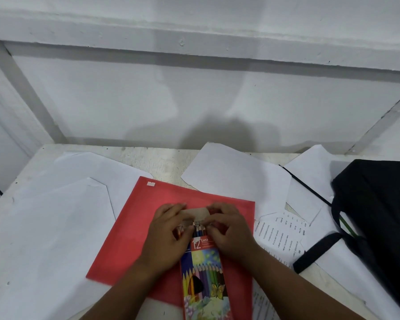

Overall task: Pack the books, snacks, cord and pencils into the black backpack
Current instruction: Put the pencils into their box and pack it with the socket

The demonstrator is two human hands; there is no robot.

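Two hands work at the far end of the coloured-pencil box (pixel 206 280), which lies lengthwise on the red book (pixel 153 227) near the front edge of the table (pixel 162 158). Your left hand (pixel 169 234) curls over the left side of the box mouth, fingers bent around the cardboard; your right hand (pixel 229 229) mirrors it on the right side, fingers likewise bent and pinching the box edge. Each grip is therefore narrow and closed on the pencil box. Between the two hands the brown end flap (pixel 195 213) stands open and the tips of several pencils (pixel 198 228) show at the mouth — blue and dark shades are visible. The box front carries the number 12 and the word "Luna" above a printed row of pencils.

Note the red book lies flat, turned slightly clockwise, with a small white label near its far left corner. White paper sheets (pixel 44 227) cover most of the table under and around it. A printed sheet (pixel 284 229) with columns of small text lies just right of the book; the text is too small to read.

Locate the black backpack (pixel 379 204) at the right edge of the table, well apart from the hands. Its black strap (pixel 316 250) loops forward over the paper — a thin black cord (pixel 305 184) runs diagonally across the sheets toward it.
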